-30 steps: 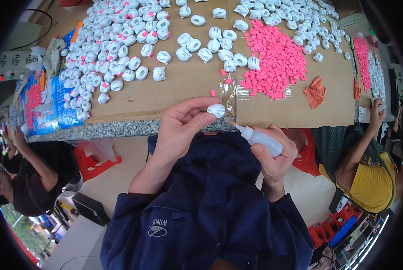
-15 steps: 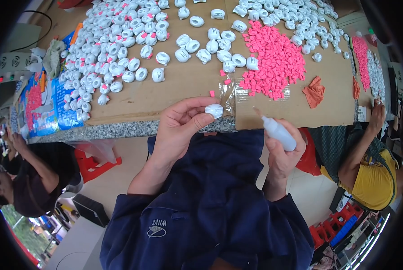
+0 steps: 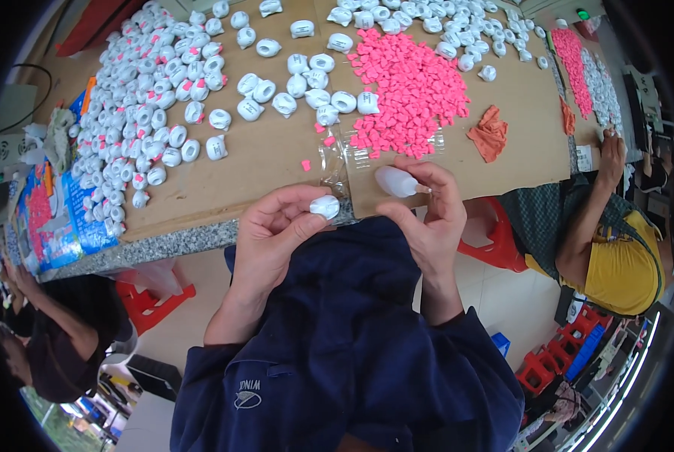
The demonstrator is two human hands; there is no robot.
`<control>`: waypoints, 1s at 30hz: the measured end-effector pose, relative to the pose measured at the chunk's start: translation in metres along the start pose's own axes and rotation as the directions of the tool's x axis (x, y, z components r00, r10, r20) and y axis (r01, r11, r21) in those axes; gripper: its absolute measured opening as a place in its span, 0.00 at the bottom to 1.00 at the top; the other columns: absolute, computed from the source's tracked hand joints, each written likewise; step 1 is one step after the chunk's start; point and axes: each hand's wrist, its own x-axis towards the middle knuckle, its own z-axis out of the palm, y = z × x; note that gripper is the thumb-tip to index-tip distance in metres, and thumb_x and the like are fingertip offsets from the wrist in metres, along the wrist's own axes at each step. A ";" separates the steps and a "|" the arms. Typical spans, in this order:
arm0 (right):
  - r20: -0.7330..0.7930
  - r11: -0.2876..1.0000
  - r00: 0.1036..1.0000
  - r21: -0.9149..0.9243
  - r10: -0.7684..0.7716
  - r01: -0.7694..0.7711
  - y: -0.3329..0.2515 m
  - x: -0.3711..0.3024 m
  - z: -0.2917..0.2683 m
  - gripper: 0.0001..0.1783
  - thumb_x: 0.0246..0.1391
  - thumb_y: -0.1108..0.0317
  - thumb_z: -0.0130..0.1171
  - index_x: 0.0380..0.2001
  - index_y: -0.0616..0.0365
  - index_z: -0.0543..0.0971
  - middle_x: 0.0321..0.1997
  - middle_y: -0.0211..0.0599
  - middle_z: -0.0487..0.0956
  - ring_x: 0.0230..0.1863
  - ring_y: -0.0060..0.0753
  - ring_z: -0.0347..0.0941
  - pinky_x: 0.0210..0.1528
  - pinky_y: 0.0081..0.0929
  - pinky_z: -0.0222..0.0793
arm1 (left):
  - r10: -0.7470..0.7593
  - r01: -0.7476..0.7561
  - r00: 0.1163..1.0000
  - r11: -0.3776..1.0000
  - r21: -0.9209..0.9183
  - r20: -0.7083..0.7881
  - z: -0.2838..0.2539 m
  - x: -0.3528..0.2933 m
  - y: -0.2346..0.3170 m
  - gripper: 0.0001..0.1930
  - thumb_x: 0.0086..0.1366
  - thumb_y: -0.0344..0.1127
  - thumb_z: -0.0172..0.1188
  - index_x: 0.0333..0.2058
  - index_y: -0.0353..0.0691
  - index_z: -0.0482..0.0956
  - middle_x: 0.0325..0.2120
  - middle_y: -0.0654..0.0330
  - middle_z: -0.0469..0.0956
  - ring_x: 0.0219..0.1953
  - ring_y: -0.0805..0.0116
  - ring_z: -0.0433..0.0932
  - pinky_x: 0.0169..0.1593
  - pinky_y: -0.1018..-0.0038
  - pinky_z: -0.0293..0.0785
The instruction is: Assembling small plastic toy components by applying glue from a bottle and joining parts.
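Observation:
Between the thumb and fingers of my left hand is a small white rounded plastic piece, just over the table's near edge. My right hand holds a white squeeze bottle by its fingers, with the thumb off to the side. The bottle lies sideways, its thin nozzle toward the right, apart from the white piece. Beyond the hands spreads a heap of small pink pieces, with a single pink piece nearer my left hand. Loose white pieces stand left of the heap.
A large group of white pieces, many with pink bits, covers the left side of the cardboard-topped table. More white pieces lie at the back right. An orange cloth rests right of the heap. People work at both sides.
My right hand has turned the bottle so its nozzle points right instead of up and left. Both hands are now closer together. The view has shifted, moving the table items leftward.

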 end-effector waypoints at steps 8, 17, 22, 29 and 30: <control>-0.173 0.826 0.972 -0.563 -0.160 0.036 0.009 0.022 -0.030 0.07 0.45 0.78 0.57 0.31 0.62 0.78 0.31 0.35 0.74 0.36 0.29 0.68 0.37 0.23 0.64 | 0.001 -0.001 0.999 1.000 0.020 0.035 0.005 0.001 -0.003 0.15 0.56 0.19 0.56 0.44 0.28 0.71 0.37 0.54 0.76 0.39 0.71 0.76 0.45 0.75 0.74; -0.173 0.881 0.974 -0.471 -0.147 0.049 -0.013 0.007 -0.031 0.07 0.40 0.78 0.61 0.28 0.61 0.80 0.27 0.35 0.74 0.31 0.32 0.67 0.35 0.24 0.63 | -0.008 0.006 0.999 0.999 0.045 0.036 0.012 0.000 -0.008 0.15 0.55 0.18 0.57 0.44 0.28 0.71 0.37 0.56 0.76 0.40 0.72 0.75 0.46 0.78 0.72; 0.041 0.912 0.972 -0.341 -0.230 0.230 -0.032 -0.019 -0.013 0.10 0.35 0.81 0.64 0.28 0.62 0.80 0.24 0.33 0.73 0.29 0.28 0.65 0.29 0.21 0.60 | 0.040 -0.045 0.993 0.998 0.039 0.111 0.020 -0.001 -0.016 0.15 0.54 0.17 0.57 0.43 0.28 0.71 0.39 0.56 0.74 0.41 0.72 0.75 0.47 0.77 0.72; 0.002 0.941 0.990 -0.309 -0.143 0.137 -0.032 -0.027 0.001 0.12 0.36 0.80 0.65 0.30 0.62 0.81 0.24 0.33 0.74 0.28 0.26 0.65 0.28 0.19 0.59 | 0.227 -0.260 0.964 0.916 0.304 0.140 0.027 -0.004 -0.022 0.15 0.50 0.16 0.61 0.38 0.29 0.73 0.40 0.53 0.71 0.42 0.69 0.74 0.47 0.75 0.72; 0.003 0.941 0.990 -0.310 -0.144 0.138 -0.033 -0.028 0.002 0.12 0.36 0.80 0.65 0.30 0.62 0.81 0.24 0.33 0.74 0.28 0.26 0.65 0.28 0.19 0.59 | 0.254 -0.310 0.949 0.859 0.407 0.187 0.026 -0.004 -0.024 0.15 0.50 0.15 0.60 0.38 0.29 0.73 0.42 0.51 0.69 0.43 0.67 0.73 0.49 0.73 0.71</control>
